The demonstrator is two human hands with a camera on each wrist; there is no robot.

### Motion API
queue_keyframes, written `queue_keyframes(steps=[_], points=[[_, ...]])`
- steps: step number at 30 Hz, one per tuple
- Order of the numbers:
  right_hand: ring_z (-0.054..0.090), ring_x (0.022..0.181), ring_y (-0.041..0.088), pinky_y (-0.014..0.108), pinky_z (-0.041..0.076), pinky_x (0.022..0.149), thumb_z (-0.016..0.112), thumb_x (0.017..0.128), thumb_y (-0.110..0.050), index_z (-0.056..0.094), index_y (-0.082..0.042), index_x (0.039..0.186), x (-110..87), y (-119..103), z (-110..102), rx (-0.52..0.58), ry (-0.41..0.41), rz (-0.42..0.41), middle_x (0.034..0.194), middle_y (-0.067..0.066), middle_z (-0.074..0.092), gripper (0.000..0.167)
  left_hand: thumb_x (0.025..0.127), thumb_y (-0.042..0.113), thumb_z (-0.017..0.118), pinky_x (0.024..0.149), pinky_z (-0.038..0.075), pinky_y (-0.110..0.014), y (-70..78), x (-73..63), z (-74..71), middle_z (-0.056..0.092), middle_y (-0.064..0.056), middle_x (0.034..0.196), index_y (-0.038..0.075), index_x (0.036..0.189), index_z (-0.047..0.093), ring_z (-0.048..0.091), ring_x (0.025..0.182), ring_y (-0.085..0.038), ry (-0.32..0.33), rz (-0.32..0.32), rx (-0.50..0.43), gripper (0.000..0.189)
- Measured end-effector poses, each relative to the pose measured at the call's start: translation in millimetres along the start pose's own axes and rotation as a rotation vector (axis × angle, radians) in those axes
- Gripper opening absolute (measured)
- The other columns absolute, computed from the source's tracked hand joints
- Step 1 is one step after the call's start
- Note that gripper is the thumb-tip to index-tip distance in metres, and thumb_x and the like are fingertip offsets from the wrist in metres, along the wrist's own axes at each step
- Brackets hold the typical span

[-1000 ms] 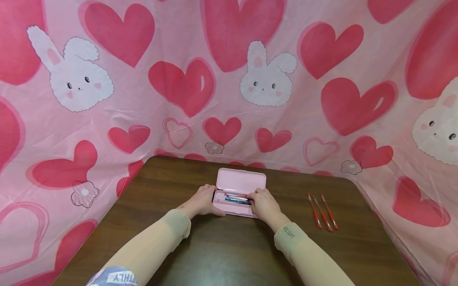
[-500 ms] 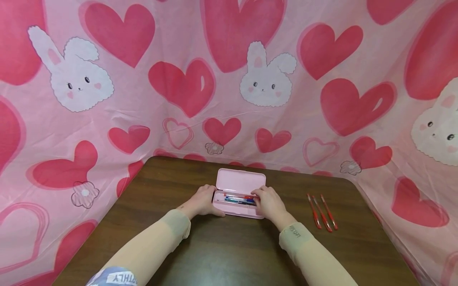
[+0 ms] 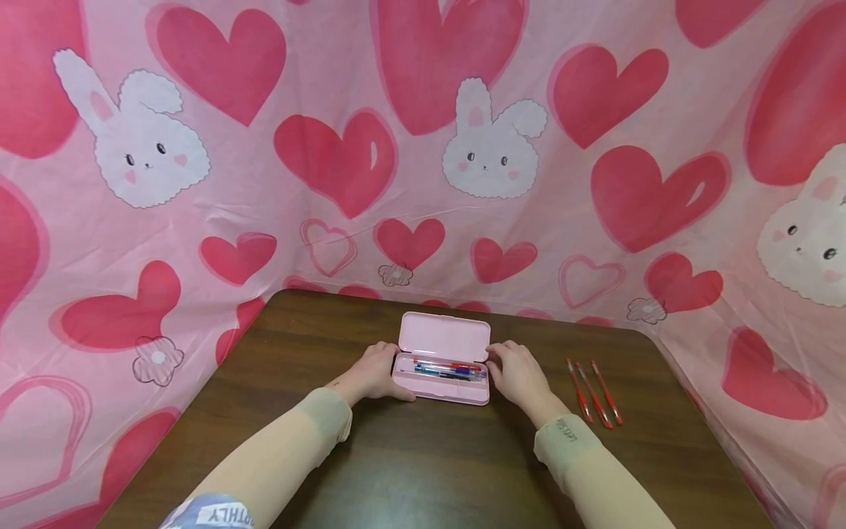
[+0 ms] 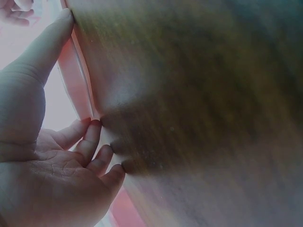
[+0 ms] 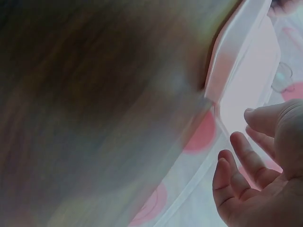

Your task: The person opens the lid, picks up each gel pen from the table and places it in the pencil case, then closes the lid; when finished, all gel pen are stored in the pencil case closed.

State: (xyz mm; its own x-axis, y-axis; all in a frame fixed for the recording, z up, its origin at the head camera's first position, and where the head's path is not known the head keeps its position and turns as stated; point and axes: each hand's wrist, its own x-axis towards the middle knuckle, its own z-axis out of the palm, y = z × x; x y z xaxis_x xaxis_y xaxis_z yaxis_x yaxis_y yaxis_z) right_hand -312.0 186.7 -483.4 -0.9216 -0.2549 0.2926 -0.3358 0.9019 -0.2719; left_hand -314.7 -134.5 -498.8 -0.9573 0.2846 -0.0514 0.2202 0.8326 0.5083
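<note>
A pink pencil case point(image 3: 423, 386) stands on the table with its lid point(image 3: 444, 336) raised at the back. Several pens point(image 3: 449, 370) with red, blue and dark parts lie lengthwise inside it. My left hand point(image 3: 374, 372) holds the case's left end, thumb along the front edge and fingers at the far side. Beside the right end is my right hand point(image 3: 518, 373), its fingers loosely bent and nothing between them. In the right wrist view the right hand point(image 5: 265, 165) appears apart from the case point(image 5: 232, 61).
Three red pens point(image 3: 598, 397) lie side by side on the dark wooden table point(image 3: 410, 463), to the right of my right hand. A pink cloth point(image 3: 423, 176) with hearts and rabbits hangs behind the table and along both sides.
My right hand has drawn back to the right, off the pens in the case, uncovering their right ends. The left hand stays on the case's left end.
</note>
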Motion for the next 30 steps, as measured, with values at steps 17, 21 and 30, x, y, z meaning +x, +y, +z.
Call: queue_keyframes(steps=[17,21,30], points=[[0.071,0.112,0.043,0.061,0.058,0.101,0.076,0.101,-0.017,0.073,-0.004,0.13,-6.2,27,-21,-0.023,0.035,0.067,0.117,0.019,0.075,0.031,0.07,0.058,0.101,0.118,0.05,-0.05,-1.5,1.4,0.2,0.062,-0.013,0.135,0.003,0.144,0.058,0.054,0.131,-0.031,0.004,-0.004,0.0,0.102],[0.071,0.113,0.044,0.062,0.057,0.101,0.075,0.102,-0.017,0.072,-0.003,0.131,-8.6,34,-23,-0.033,0.042,0.075,0.117,0.019,0.076,0.032,0.07,0.058,0.101,0.118,0.05,-0.05,-1.4,1.8,0.4,0.062,-0.013,0.134,0.003,0.144,0.058,0.054,0.13,-0.031,0.005,-0.003,0.004,0.102],[0.071,0.113,0.046,0.063,0.057,0.102,0.074,0.103,-0.018,0.07,-0.001,0.134,-15.9,51,-27,-0.036,0.048,0.091,0.118,0.02,0.075,0.036,0.07,0.057,0.101,0.119,0.05,-0.051,-2.2,2.5,2.1,0.062,-0.013,0.137,0.002,0.145,0.057,0.054,0.131,-0.031,0.0,-0.002,0.003,0.103]])
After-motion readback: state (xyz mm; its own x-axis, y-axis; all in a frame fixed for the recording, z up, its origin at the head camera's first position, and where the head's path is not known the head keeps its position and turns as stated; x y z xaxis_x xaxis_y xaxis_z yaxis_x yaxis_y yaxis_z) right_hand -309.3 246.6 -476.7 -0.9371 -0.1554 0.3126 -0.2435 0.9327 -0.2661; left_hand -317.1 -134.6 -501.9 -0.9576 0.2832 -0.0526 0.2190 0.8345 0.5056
